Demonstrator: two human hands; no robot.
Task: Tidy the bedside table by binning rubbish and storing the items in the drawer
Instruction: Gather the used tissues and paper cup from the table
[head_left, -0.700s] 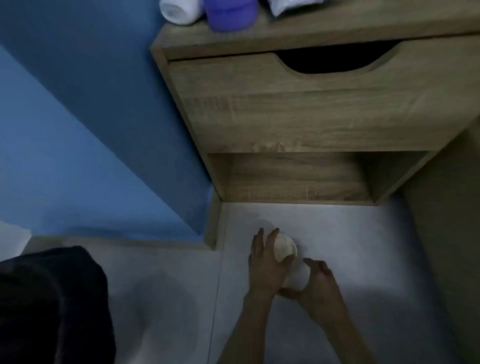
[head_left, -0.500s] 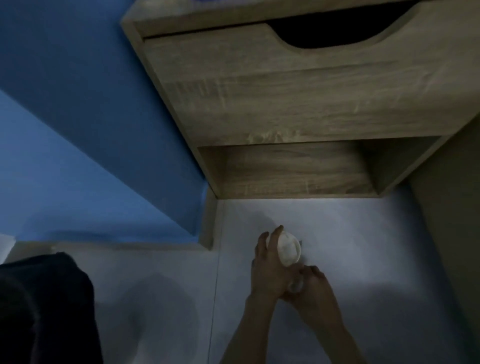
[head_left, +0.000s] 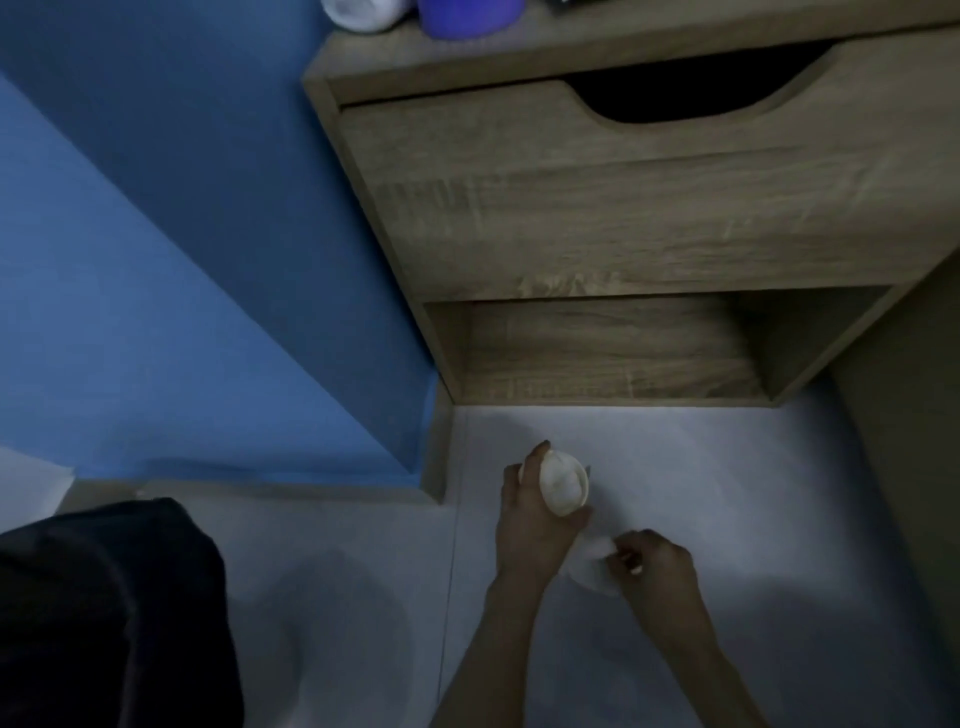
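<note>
1. Bedside table (head_left: 649, 218), filling the upper right of the frame, was seen with its drawer (head_left: 597, 176) closed, only the dark cut-out handle showing; a white roll-like item (head_left: 358, 13) and a purple container (head_left: 470, 18) were left at its top edge. It was judged that these could be forgotten or knocked off if the drawer were yanked open while both hands were full.

2. Pale floor (head_left: 753, 493) in the lower half was where the rubbish was being gathered, in front of the table's open lower shelf (head_left: 602, 353). No bin was identified for certain; a dark mass (head_left: 104, 613) at lower left was too dim to name. A dropped scrap could be lost against the pale, poorly lit floor.

3. Left hand (head_left: 530, 519), at lower centre, was curled around a crumpled off-white ball (head_left: 563, 486), fingers wrapped behind it and thumb beneath. The hold looked loose, so the ball was judged liable to slip if the hand were turned or lifted quickly.

4. Right hand (head_left: 654, 566), just below and right of the left, was closed in a pinch on a thin white scrap (head_left: 592, 569) lying on the floor. Only an edge seemed to be caught, so it was thought the scrap could tear or slide free; whether it was tissue or wrapper could not be told.
</note>
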